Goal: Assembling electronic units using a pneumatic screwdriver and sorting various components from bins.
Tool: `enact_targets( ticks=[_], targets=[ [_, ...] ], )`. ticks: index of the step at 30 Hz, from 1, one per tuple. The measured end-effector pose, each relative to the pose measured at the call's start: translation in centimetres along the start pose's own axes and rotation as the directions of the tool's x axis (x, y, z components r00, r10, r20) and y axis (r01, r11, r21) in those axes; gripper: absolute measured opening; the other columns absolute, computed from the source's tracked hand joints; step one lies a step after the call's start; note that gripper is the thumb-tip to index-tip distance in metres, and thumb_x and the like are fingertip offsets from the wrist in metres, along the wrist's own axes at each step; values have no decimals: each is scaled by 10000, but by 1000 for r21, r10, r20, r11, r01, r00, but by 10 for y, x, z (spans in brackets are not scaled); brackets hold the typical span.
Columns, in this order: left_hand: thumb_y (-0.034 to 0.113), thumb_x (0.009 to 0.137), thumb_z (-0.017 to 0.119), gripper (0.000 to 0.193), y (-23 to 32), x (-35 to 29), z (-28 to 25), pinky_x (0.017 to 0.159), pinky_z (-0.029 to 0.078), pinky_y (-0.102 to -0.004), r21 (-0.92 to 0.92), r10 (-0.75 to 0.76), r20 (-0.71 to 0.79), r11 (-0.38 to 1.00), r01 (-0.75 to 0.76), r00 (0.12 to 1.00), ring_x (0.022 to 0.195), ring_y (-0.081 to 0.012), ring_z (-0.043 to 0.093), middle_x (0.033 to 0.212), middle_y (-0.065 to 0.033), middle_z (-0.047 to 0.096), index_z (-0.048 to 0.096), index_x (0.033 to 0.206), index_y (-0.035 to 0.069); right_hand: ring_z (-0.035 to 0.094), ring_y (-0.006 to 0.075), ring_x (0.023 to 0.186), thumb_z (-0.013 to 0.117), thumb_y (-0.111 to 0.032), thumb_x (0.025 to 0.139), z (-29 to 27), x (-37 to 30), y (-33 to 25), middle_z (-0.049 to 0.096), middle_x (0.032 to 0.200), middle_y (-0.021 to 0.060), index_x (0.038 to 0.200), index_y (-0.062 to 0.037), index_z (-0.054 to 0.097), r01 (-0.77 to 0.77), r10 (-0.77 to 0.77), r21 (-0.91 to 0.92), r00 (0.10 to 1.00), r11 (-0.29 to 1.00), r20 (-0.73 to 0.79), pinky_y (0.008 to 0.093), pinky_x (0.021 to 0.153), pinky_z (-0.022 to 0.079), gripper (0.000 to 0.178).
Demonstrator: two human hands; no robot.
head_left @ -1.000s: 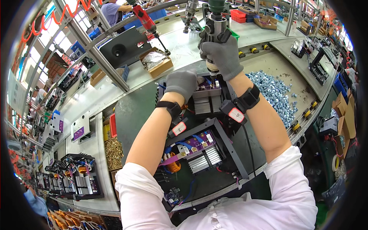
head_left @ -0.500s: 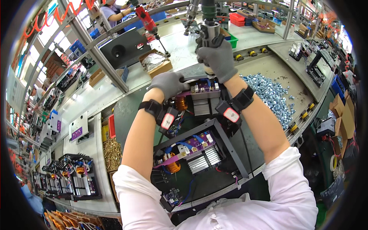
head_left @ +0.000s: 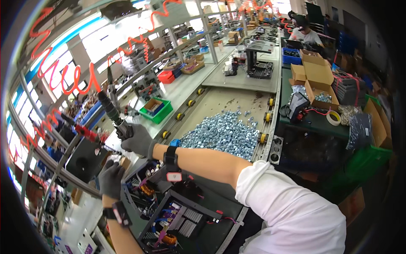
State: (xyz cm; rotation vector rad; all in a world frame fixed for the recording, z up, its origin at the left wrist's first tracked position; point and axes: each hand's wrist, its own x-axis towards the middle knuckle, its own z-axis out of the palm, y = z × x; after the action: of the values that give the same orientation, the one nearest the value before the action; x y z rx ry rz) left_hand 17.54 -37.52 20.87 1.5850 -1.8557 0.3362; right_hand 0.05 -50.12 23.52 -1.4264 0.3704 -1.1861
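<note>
My right hand, in a grey glove, is wrapped round the metal lower part of an air screwdriver with a dark green body and a red coiled hose. Lower left, my gloved left hand is beside a small cardboard box of shiny silver material. Its fingers look curled; whatever they hold is hidden. Below my right wrist stands a black-framed unit with a copper coil. Nearer to me is a second unit with a grey frame, a purple circuit board and a silver heat sink.
A large heap of silvery nuts lies right of the screwdriver, between roller rails. Behind it are a green bin and a black frame. A red power tool hangs left. Cardboard boxes stand right; another person works far back.
The view has swung to the right. My right hand has lifted the screwdriver away from the far unit. My left hand has left that unit's board and moved beside the cardboard box.
</note>
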Motion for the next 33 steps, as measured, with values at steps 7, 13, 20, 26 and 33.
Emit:
enact_targets(
  ticks=[7, 13, 20, 26, 33],
  targets=[
    [210, 930, 572, 238, 76, -28, 2, 422, 357, -124, -857, -571, 488, -170, 487, 660, 566, -53, 495, 912, -70, 648, 592, 1086, 32, 499, 108, 482, 549, 87, 645, -4, -66, -105, 528, 617, 27, 779, -36, 521, 283, -142, 716, 957, 638, -251, 265, 432, 399, 184],
    [143, 926, 581, 285, 129, -41, 34, 664, 490, -252, -460, -309, 34, 840, 289, 951, 711, -183, 602, 788, -83, 649, 561, 1163, -13, 463, 44, 603, 585, 57, 662, -38, -128, -124, 501, 694, -31, 881, -48, 542, 288, -112, 554, 938, 781, -329, 234, 504, 371, 247],
    [361, 975, 479, 291, 157, -47, 26, 287, 163, -207, -845, -328, 510, -362, 393, 795, 340, -37, 244, 558, 58, 452, 559, 914, 88, 526, 68, 714, 606, 42, 690, -40, -156, -105, 560, 770, -19, 900, -45, 585, 516, -246, 629, 848, 581, -469, 248, 625, 431, 228],
    [374, 986, 446, 334, 171, -56, 19, 275, 185, -200, -825, -432, 516, -483, 293, 740, 339, -39, 251, 547, 49, 423, 554, 869, 81, 552, 85, 788, 611, 51, 690, -29, -175, -93, 602, 873, 19, 997, -28, 567, 438, -252, 635, 896, 637, -366, 260, 710, 467, 320],
    [370, 983, 456, 322, 162, -59, 20, 278, 217, -192, -837, -350, 448, -488, 249, 822, 350, -37, 282, 582, 40, 478, 583, 894, 88, 580, 121, 816, 592, 60, 709, -20, -177, -87, 601, 913, 53, 1046, -9, 544, 516, -334, 638, 856, 571, -394, 273, 695, 488, 347]
  ],
)
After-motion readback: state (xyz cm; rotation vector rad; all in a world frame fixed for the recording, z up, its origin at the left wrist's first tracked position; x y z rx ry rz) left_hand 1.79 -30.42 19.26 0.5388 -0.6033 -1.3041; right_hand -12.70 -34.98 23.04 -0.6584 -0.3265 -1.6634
